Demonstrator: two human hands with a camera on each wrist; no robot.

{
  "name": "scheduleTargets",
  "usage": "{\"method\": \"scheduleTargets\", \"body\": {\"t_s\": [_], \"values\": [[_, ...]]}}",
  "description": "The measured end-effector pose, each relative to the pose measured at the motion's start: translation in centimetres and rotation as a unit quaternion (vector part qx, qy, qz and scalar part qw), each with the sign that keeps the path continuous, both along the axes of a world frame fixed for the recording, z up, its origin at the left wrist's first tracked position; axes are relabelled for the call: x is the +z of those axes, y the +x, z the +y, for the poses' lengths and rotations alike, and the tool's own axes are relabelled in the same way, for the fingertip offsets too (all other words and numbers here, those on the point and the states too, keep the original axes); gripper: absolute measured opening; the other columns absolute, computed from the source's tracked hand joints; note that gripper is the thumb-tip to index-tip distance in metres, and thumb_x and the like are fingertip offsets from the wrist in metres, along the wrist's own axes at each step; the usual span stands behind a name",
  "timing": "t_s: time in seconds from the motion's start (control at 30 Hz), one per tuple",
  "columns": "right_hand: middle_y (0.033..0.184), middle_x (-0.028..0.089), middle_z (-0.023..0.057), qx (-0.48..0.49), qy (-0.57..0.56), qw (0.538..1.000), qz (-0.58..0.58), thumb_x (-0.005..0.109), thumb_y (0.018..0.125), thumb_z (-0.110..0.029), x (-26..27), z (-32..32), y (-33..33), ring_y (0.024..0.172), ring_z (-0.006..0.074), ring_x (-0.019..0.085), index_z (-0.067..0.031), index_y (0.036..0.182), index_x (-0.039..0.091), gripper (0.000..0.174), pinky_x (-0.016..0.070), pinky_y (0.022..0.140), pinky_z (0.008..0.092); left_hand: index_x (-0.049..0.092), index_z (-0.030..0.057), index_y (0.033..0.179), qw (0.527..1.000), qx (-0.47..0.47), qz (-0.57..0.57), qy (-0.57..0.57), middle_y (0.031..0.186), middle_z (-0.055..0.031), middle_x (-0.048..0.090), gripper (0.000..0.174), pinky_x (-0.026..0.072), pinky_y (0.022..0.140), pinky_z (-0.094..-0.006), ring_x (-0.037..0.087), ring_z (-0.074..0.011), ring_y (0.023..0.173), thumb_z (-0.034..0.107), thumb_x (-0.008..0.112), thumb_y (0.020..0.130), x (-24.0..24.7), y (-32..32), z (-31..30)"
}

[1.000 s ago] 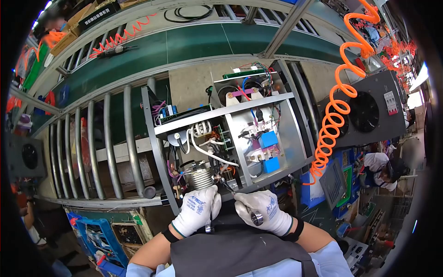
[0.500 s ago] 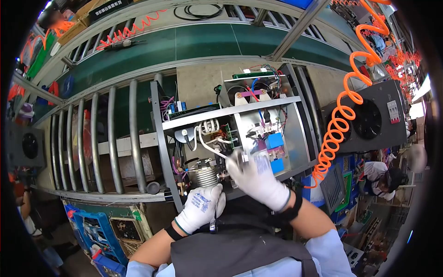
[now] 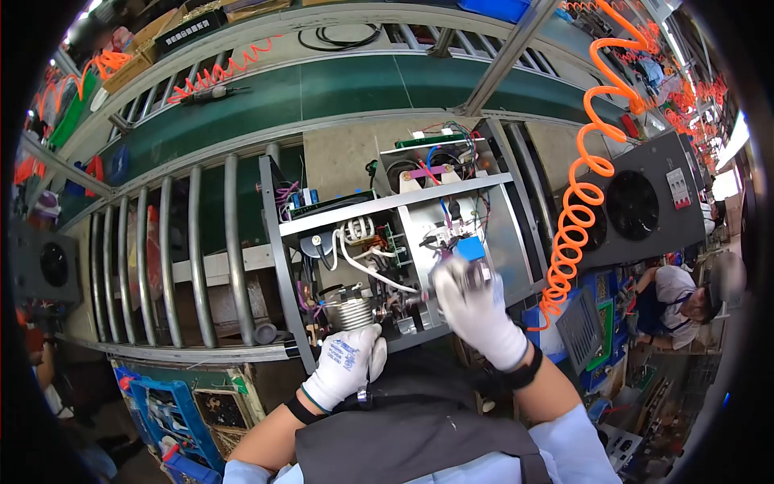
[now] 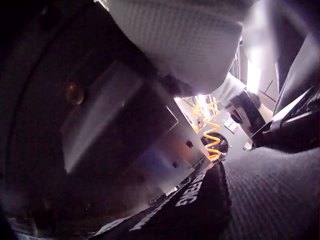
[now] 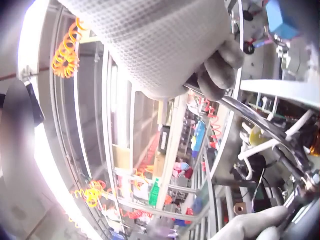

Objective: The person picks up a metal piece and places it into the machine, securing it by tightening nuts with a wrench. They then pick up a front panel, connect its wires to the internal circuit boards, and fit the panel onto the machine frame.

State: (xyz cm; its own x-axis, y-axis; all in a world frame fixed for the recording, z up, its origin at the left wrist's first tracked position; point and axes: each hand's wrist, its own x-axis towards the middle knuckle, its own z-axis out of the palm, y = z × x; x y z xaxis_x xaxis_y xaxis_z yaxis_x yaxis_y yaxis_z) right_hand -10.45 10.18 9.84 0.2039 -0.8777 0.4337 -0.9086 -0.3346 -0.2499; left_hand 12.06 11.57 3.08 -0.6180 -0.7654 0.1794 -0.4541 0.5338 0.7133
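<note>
Left hand (image 3: 345, 367): grips a metal tool (image 3: 363, 395)
Right hand (image 3: 480, 319): fingers curled round a steel wrench (image 5: 262, 121)
Chassis (image 3: 339, 216): open, 12 o'clock of left hand
Risk: wrench slips and nicks white wires (image 3: 375, 275), if poorly seated
Change: right hand swung towards 3 o'clock, covering the lower blue block

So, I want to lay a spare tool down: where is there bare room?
The green belt is bare between the power tool and the slanted metal post; so is some beige board between belt and chassis. Crowded: inside the chassis, around the silver coil, beside the left hand.
</note>
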Motion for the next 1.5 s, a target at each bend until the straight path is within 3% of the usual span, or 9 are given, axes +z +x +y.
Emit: {"method": "scheduleTargets", "body": {"t_s": [0.1, 0.7, 0.9, 0.97, 1.1, 1.2, 1.3, 1.4, 1.5], "values": [[0.057, 0.056, 0.0083, 0.021, 0.162, 0.961, -0.224, 0.063, 0.080, -0.010, 1.8, 3.7, 1.2, 0.053, 0.0282, 0.061, -0.0089, 0.079, 0.058, 0.004, 0.0477, 0.050, 0.0353, 0.060, 0.0018, 0.102, 0.998, 0.014, 0.025, 0.048, 0.065, -0.0119, 0.061, 0.019, 0.0485, 0.054, -0.0383, 0.062, -0.0295, 0.056, 0.005, 0.061, 0.083, 0.5, 0.1, -0.5], [0.058, 0.054, 0.0023, 0.123, 0.213, 0.968, -0.050, 0.065, 0.081, -0.023, -0.8, 6.1, 4.3, 0.051, 0.0207, 0.059, -0.0141, 0.078, 0.060, 0.010, 0.0450, 0.045, 0.0326, 0.055, 0.0013, 0.104, 0.999, -0.033, -0.015, 0.000, 0.065, -0.0100, 0.060, 0.024, 0.0493, 0.053, -0.0381, 0.063, -0.0284, 0.058, 0.009, 0.063, 0.083, 0.6, 0.1, -1.1], [0.060, 0.052, 0.0107, -0.002, 0.024, 0.997, 0.080, 0.061, 0.089, -0.027, -4.2, -1.6, 2.0, 0.053, 0.0267, 0.059, -0.0028, 0.082, 0.059, 0.025, 0.0455, 0.048, 0.0375, 0.056, 0.0027, 0.097, 0.997, -0.067, -0.022, 0.027, 0.062, -0.0099, 0.058, 0.018, 0.0481, 0.052, -0.0386, 0.061, -0.0294, 0.056, 0.007, 0.063, 0.081, 0.5, 0.3, -1.6], [0.058, 0.056, 0.0117, -0.164, 0.347, 0.900, -0.208, 0.055, 0.094, -0.033, -3.2, -5.6, 1.5, 0.055, 0.0247, 0.061, 0.0010, 0.081, 0.059, 0.037, 0.0458, 0.048, 0.0365, 0.056, 0.0019, 0.096, 0.995, -0.066, -0.073, 0.006, 0.061, -0.0113, 0.059, 0.017, 0.0492, 0.052, -0.0394, 0.061, -0.0306, 0.054, 0.004, 0.062, 0.081, 0.9, -0.2, -1.4], [0.058, 0.058, 0.0145, -0.188, 0.408, 0.867, -0.217, 0.053, 0.095, -0.037, -5.6, -8.5, 0.7, 0.059, 0.0262, 0.064, 0.0008, 0.074, 0.058, 0.044, 0.0492, 0.051, 0.0374, 0.055, 0.0018, 0.099, 0.997, -0.058, -0.049, -0.004, 0.063, -0.0119, 0.060, 0.020, 0.0496, 0.053, -0.0399, 0.062, -0.0310, 0.054, 0.005, 0.063, 0.080, 0.8, 0.0, -1.1], [0.075, 0.062, 0.0132, -0.035, 0.100, 0.991, 0.076, 0.057, 0.087, -0.016, -4.4, -5.6, 0.4, 0.059, 0.0312, 0.060, -0.0018, 0.090, 0.057, 0.015, 0.0476, 0.053, 0.0387, 0.055, 0.0016, 0.100, 0.999, -0.041, -0.028, 0.005, 0.064, -0.0120, 0.060, 0.021, 0.0495, 0.053, -0.0400, 0.062, -0.0309, 0.055, 0.005, 0.063, 0.080, 1.0, 0.1, -1.0], [0.083, 0.056, 0.0066, 0.020, -0.087, 0.991, 0.102, 0.065, 0.073, -0.003, -0.8, -0.4, 0.6, 0.057, 0.0236, 0.055, -0.0098, 0.099, 0.058, 0.028, 0.0433, 0.048, 0.0367, 0.055, 0.0020, 0.099, 1.000, -0.016, -0.016, 0.000, 0.063, -0.0106, 0.059, 0.021, 0.0486, 0.052, -0.0395, 0.061, -0.0299, 0.054, 0.007, 0.063, 0.080, 0.3, 0.1, -0.8], [0.066, 0.060, 0.0089, 0.010, 0.189, 0.942, -0.279, 0.062, 0.082, -0.009, 1.2, 3.3, 2.0, 0.056, 0.0275, 0.061, -0.0077, 0.078, 0.062, 0.004, 0.0475, 0.049, 0.0356, 0.054, 0.0026, 0.099, 1.000, -0.013, -0.003, -0.014, 0.061, -0.0091, 0.057, 0.021, 0.0478, 0.050, -0.0390, 0.060, -0.0289, 0.053, 0.009, 0.063, 0.081, 0.1, 0.0, -0.9], [0.060, 0.060, 0.0101, 0.031, 0.223, 0.956, -0.190, 0.065, 0.077, -0.006, 0.9, 5.1, 2.6, 0.054, 0.0274, 0.062, -0.0036, 0.080, 0.064, 0.004, 0.0484, 0.050, 0.0345, 0.054, 0.0026, 0.099, 1.000, -0.017, -0.003, -0.021, 0.061, -0.0089, 0.057, 0.021, 0.0477, 0.050, -0.0390, 0.060, -0.0289, 0.053, 0.009, 0.063, 0.081, 0.1, -0.1, -0.9]]}}
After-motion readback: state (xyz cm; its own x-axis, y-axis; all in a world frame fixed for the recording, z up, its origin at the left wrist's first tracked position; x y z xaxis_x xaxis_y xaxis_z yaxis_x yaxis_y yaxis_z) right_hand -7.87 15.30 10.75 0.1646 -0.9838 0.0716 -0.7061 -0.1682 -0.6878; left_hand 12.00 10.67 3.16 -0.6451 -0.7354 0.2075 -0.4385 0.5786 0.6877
